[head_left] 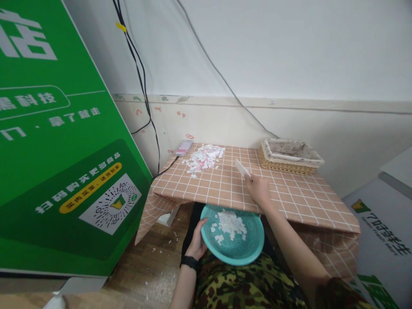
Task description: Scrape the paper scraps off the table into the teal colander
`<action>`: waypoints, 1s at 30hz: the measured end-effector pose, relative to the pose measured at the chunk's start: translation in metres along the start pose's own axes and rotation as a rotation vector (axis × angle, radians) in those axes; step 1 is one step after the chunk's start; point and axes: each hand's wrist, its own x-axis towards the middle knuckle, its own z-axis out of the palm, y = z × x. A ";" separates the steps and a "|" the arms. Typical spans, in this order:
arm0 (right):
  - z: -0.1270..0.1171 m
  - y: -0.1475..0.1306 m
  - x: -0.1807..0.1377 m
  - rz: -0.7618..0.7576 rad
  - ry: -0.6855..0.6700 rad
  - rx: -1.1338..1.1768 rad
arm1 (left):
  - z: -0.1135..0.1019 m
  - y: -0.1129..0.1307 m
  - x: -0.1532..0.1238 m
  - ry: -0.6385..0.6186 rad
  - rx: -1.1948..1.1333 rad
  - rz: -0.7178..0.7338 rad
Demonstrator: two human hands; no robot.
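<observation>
My left hand [198, 241] grips the left rim of a round teal plastic basket [209, 248], held just under the table's front edge and tilted slightly toward me. White paper scraps [231, 224] lie in a loose heap inside it. Over the tabletop, my right hand [258, 191] is closed on a flat white piece [242, 168], like a card or scraper, which points up and to the left. A pile of white and pinkish paper scraps [206, 158] is spread on the checked cloth near the wall, left of that hand and apart from it.
A brown checked tablecloth [225, 189] covers the table. A lined wicker basket [285, 166] stands at the back right, and a blurred pinkish item [184, 148] at the back left. A green panel [64, 171] rises on the left beside hanging black cables [141, 73]. Scraps dot the floor [161, 266].
</observation>
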 end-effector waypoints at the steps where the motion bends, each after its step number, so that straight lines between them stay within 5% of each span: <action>1: -0.002 -0.001 0.002 0.017 0.019 0.036 | 0.000 0.000 0.000 -0.003 0.000 -0.002; 8: 0.008 -0.061 0.015 -0.244 -0.163 0.465 | 0.002 0.000 -0.001 0.022 -0.014 0.026; 13: 0.028 -0.098 0.037 -0.323 -0.304 0.573 | 0.005 0.002 -0.003 0.041 -0.043 0.007; 30: 0.007 -0.085 0.086 -0.410 -0.423 0.463 | 0.007 0.004 -0.005 -0.001 -0.042 -0.005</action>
